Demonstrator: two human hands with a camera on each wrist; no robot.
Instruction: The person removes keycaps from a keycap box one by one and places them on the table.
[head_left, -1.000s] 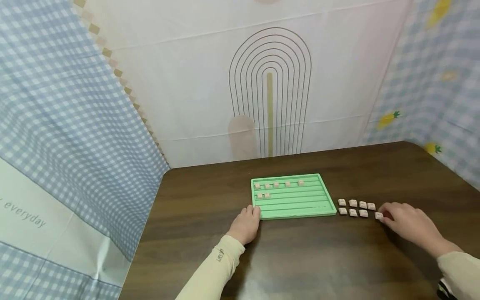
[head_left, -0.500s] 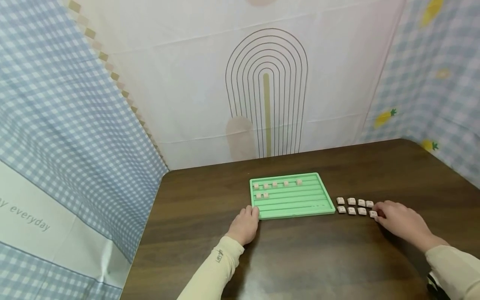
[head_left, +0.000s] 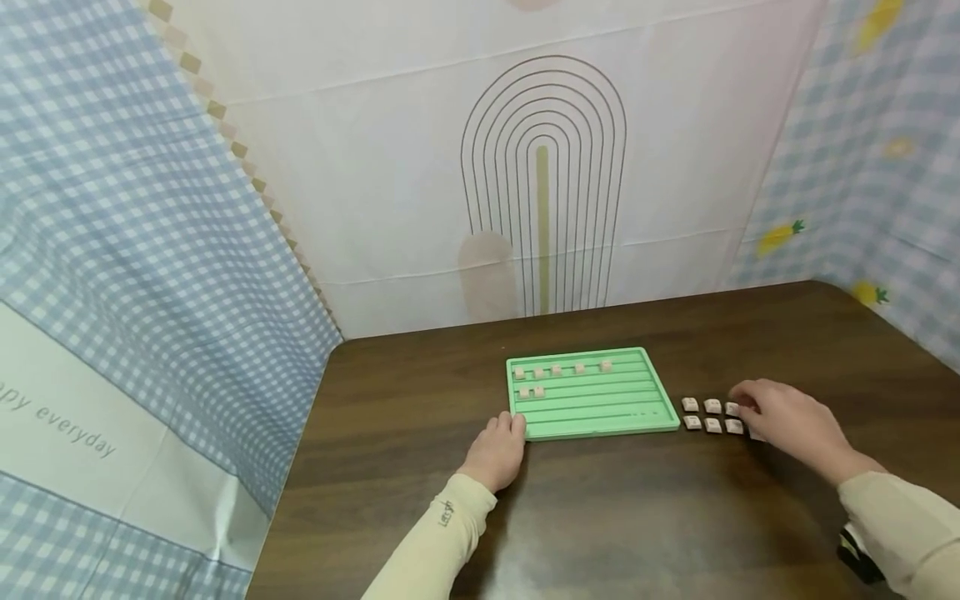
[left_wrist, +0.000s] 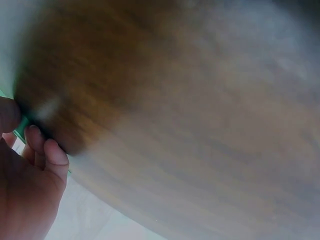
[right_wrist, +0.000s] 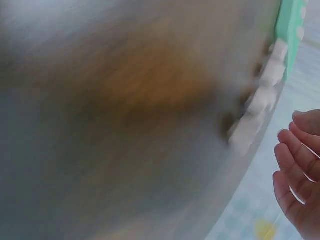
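Note:
My left hand [head_left: 495,450] grips the near left corner of a green ridged tray [head_left: 600,419]; in the left wrist view its thumb and fingers close on the tray's green edge [left_wrist: 22,129]. Small white keycaps [head_left: 556,370] stand on the tray, several along the back ridge and two on the ridge below. To the tray's right, more white keycaps [head_left: 712,406] lie on the table in two rows. My right hand [head_left: 798,421] is over the right end of these rows, hiding part of them. The right wrist view shows its fingers [right_wrist: 292,160] loosely bent, with nothing between them.
The dark wooden table [head_left: 615,517] carries the tray and keycaps. A printed white cloth [head_left: 390,183] hangs behind it, with blue checked cloth [head_left: 150,208] at the left and more at the right.
My right hand has slid the end keycap of the near row leftward, let it go, and moved up and left toward the far row. My left hand stays at the tray's corner.

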